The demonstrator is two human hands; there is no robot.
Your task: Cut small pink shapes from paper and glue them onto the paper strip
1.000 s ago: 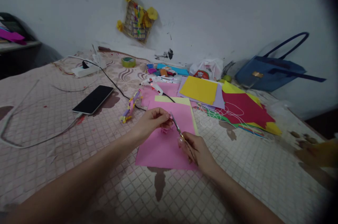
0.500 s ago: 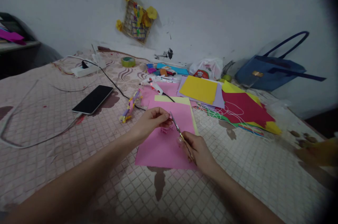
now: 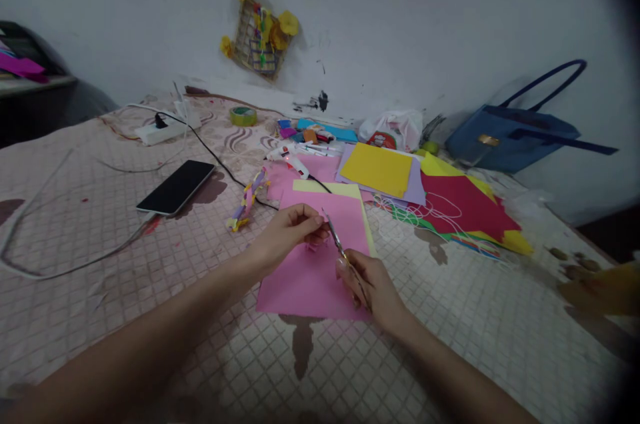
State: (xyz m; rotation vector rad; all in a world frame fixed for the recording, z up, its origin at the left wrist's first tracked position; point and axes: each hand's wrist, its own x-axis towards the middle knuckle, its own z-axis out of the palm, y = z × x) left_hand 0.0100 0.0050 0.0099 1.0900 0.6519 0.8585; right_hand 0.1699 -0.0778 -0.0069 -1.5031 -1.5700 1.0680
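Observation:
Scissors [image 3: 341, 247] with slim metal blades point up and away, their handles gripped by my right hand [image 3: 371, 284]. Beside the blades, the fingers of my left hand [image 3: 301, 224] are pinched on a small piece of pink paper, mostly hidden by the fingertips. Both hands are over a pink sheet [image 3: 305, 287], which lies on a pale yellow sheet [image 3: 353, 191]. Small pink paper bits [image 3: 315, 247] show beneath my left fingers. Left of that hand lies a braided purple, pink and yellow paper craft [image 3: 247, 203].
A white glue gun [image 3: 287, 161] lies behind the sheets, its black cord running nearby. Left are a phone [image 3: 176, 188] on a cable and a power strip [image 3: 163, 131]. Right are a yellow sheet [image 3: 377, 169], red paper [image 3: 463, 207], white string [image 3: 400, 211] and a blue bag [image 3: 515, 134].
The scissor blades and my left fingertips have shifted slightly against each other, the left fingertips now a little lower. Both hands keep their grips, and the other things stay in place.

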